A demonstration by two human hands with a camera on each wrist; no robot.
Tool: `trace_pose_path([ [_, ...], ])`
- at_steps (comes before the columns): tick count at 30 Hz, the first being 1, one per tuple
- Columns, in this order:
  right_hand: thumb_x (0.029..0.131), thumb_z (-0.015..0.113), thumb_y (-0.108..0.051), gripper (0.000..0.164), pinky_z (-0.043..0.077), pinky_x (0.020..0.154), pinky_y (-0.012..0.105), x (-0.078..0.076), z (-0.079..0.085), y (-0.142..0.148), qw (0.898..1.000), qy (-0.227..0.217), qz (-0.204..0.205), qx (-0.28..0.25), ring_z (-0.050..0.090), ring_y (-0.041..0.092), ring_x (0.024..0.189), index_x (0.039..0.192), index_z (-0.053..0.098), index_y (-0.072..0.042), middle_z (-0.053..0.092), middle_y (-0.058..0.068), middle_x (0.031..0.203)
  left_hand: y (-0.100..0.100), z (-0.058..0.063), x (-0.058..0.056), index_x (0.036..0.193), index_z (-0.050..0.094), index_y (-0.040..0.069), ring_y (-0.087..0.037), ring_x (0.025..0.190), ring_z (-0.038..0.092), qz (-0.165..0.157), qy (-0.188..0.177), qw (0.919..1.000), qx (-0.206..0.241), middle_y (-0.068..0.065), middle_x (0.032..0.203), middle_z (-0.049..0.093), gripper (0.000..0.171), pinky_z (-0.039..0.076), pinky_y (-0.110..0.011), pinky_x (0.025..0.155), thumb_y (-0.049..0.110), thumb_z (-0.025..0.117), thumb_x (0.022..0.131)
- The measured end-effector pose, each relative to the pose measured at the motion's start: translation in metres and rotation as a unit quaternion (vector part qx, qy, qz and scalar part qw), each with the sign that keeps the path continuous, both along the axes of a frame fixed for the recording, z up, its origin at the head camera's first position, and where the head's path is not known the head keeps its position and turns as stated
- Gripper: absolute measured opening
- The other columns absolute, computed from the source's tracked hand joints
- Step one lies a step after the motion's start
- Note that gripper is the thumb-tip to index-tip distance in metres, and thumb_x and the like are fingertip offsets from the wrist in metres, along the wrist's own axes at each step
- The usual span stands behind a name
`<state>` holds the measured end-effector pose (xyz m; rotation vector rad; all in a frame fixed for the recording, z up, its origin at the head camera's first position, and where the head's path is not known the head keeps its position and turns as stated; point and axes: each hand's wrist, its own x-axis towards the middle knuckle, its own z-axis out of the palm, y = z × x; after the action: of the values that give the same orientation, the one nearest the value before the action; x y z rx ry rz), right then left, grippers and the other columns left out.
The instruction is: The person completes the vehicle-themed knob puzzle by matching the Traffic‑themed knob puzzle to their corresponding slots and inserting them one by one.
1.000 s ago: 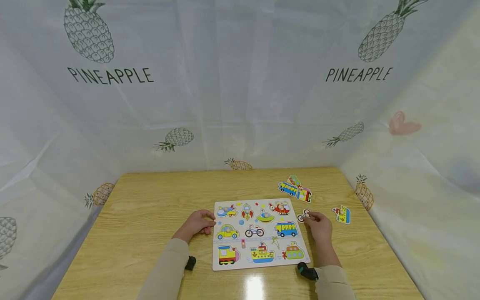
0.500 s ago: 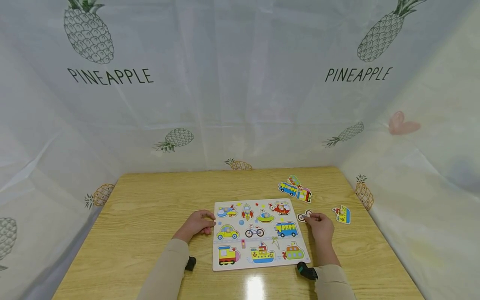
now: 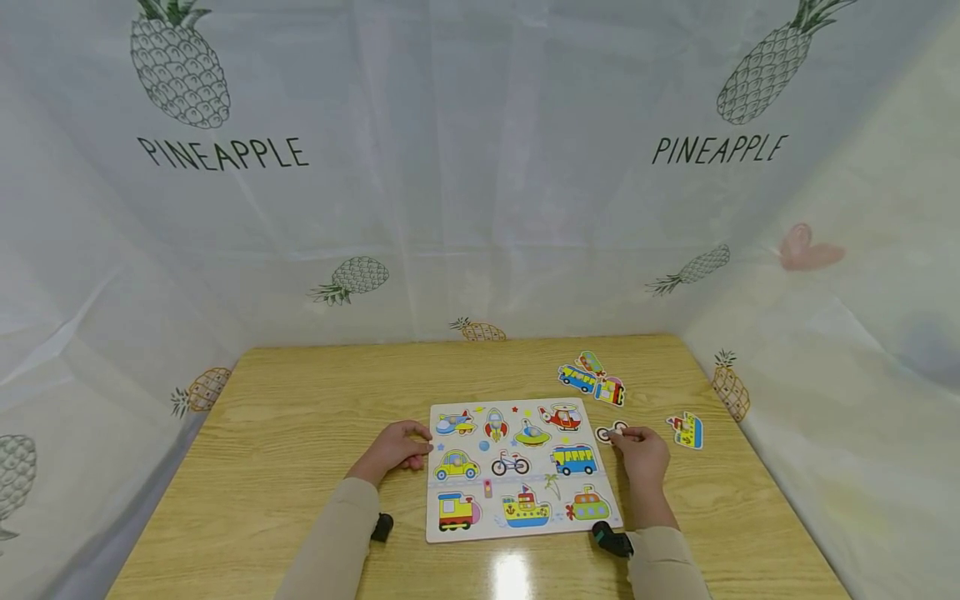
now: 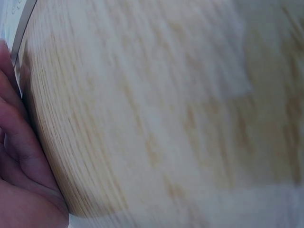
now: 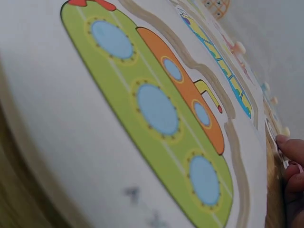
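Two bare hands attended one pale puzzle board (image 3: 539, 463) on a wood-grained counter (image 3: 315, 392); directions were read from the board's centre, twelve o'clock lying at the far side. The board bore ten vehicle pictures in three rows—four, three and three. The left hand (image 3: 393, 448) lay at nine o'clock, its fingers loosely bent, fingertips touching the board's edge and grasping nothing. The right hand (image 3: 647, 454), near three o'clock, had its thumb and forefinger drawn together, pinching one bicycle piece (image 3: 605, 434), which sat at two o'clock, just beyond the board's edge. Four further loose pieces were counted. Three formed a cluster at one o'clock: one submarine piece (image 3: 591, 362) at its twelve, one bus piece (image 3: 576, 378) at its nine and one train piece (image 3: 611, 391) at its four. The fourth, a ship piece (image 3: 688, 432), lay apart between two and three o'clock, past the right hand. In the right wrist view, the board's submarine picture (image 5: 142, 99) showed three large portholes and two small. Behind the counter hung white cloth (image 3: 480, 200) printed with two "PINEAPPLE" captions.
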<state>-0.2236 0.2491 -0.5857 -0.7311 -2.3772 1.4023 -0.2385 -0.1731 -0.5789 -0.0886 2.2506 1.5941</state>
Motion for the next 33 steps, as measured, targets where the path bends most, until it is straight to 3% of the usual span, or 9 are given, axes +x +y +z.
trace_pose_path([
  [11, 0.082, 0.08, -0.013, 0.022, 0.041, 0.052, 0.019, -0.001, -0.005, -0.001, 0.999, 0.028, -0.016, -0.003, 0.053, 0.01, 0.063, 0.093, 0.072, 0.005, 0.064, 0.007, 0.073, 0.0, 0.001, -0.001, 0.106, 0.065, 0.002, -0.012, 0.049, 0.058, -0.006, 0.001, 1.0, 0.0, -0.006, 0.06, 0.063, 0.019, 0.046, -0.024, 0.049, 0.009, 0.07, 0.09],
  [17, 0.085, 0.078, -0.016, 0.023, 0.041, 0.055, 0.018, 0.0, -0.006, -0.002, 1.0, 0.02, -0.018, -0.012, 0.054, 0.015, 0.073, 0.099, 0.074, 0.002, 0.066, 0.009, 0.083, 0.002, 0.002, -0.001, 0.106, 0.066, 0.003, -0.011, 0.049, 0.058, 0.0, -0.005, 1.0, -0.008, -0.006, 0.06, 0.063, 0.018, 0.045, -0.024, 0.048, 0.008, 0.07, 0.09],
  [23, 0.089, 0.074, -0.021, 0.027, 0.041, 0.06, 0.018, 0.002, -0.008, -0.002, 1.0, 0.015, 0.009, -0.024, 0.053, 0.02, 0.086, 0.108, 0.074, -0.001, 0.064, 0.012, 0.099, 0.002, 0.003, -0.001, 0.105, 0.065, 0.002, -0.011, 0.049, 0.057, 0.001, -0.005, 1.0, -0.004, -0.006, 0.06, 0.062, 0.017, 0.045, -0.024, 0.048, 0.008, 0.07, 0.09],
  [33, 0.09, 0.073, -0.019, 0.026, 0.041, 0.068, 0.018, 0.006, -0.013, 0.003, 0.996, 0.046, 0.065, -0.042, 0.05, 0.014, 0.089, 0.11, 0.073, -0.003, 0.059, 0.006, 0.107, 0.002, 0.002, 0.0, 0.106, 0.065, 0.001, -0.011, 0.049, 0.057, 0.003, -0.007, 1.0, -0.004, -0.005, 0.059, 0.061, 0.018, 0.046, -0.024, 0.049, 0.008, 0.07, 0.09],
])
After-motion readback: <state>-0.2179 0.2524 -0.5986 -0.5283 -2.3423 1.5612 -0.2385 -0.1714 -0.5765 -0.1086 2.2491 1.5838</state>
